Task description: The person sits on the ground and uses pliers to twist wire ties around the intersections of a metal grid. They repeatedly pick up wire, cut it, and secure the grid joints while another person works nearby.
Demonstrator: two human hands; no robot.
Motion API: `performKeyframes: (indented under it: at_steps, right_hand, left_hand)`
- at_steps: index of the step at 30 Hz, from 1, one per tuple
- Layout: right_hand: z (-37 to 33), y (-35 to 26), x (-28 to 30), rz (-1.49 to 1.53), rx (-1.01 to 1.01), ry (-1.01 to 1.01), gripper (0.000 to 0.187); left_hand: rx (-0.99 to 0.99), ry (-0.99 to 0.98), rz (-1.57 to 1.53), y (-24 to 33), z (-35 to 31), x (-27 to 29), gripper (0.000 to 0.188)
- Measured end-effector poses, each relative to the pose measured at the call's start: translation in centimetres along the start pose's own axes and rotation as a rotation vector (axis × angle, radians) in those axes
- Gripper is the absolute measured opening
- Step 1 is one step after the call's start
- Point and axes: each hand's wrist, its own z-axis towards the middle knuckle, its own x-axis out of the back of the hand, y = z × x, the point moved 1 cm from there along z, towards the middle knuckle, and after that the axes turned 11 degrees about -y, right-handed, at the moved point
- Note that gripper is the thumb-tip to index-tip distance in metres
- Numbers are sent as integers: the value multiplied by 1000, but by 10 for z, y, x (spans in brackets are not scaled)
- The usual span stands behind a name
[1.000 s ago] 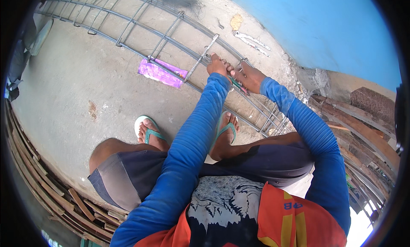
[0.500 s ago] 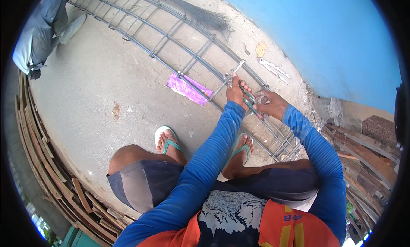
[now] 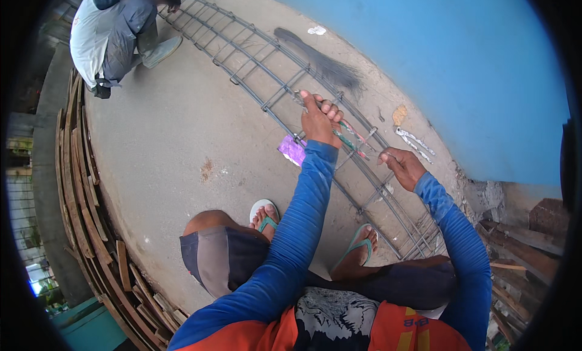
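Observation:
Before me lies a long cage of steel rebar (image 3: 259,64), tied with square stirrups. My left hand (image 3: 321,119) is closed over it, gripping pliers (image 3: 353,134) whose red and green handles stick out to the right. Its fingers hide the head of the pliers. Near the handle ends is my right hand (image 3: 405,168), above the cage's far-side bars, with thumb and fingertips pressed together. Whatever they pinch is too small to make out. A purple and white packet (image 3: 291,149) lies on the floor under the cage's near side.
A bundle of thin dark tie wire (image 3: 318,58) lies beyond the cage, and white-handled pliers (image 3: 415,143) lie by the blue wall (image 3: 461,66). Wooden boards (image 3: 91,199) are stacked at left, more timber (image 3: 521,254) at right. Another person (image 3: 118,38) crouches at the cage's far end.
My hands have drawn apart: the left has moved up and left with the pliers, the right has moved lower and right. The view has shifted, bringing more of the crouching person into sight.

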Motion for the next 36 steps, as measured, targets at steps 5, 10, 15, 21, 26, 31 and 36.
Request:
performKeyframes:
  at_steps: [5,10,15,21,26,31,36]
  right_hand:
    - [-25,-10,2,505,-16,-360,43]
    - [-29,5,21,667,-49,-420,42]
    - [-16,17,29,-383,-93,-113,46]
    - [-3,-14,-12,-13,27,-110,77]
    - [13,14,-48,512,-38,-197,59]
    - [31,96,-44,614,-311,109,46]
    - [39,131,-29,-49,-400,214,48]
  left_hand:
    - [-51,-113,-6,21,3,1,38]
    - [-3,-111,-52,27,-1,-5,39]
    - [63,-98,189,11,-26,-14,44]
    - [224,58,537,-43,-70,9,52]
    - [341,-15,774,-79,-73,69,52]
    - [289,-59,1289,-97,-77,146,42]
    - [424,-93,1056,-82,-75,169,30]
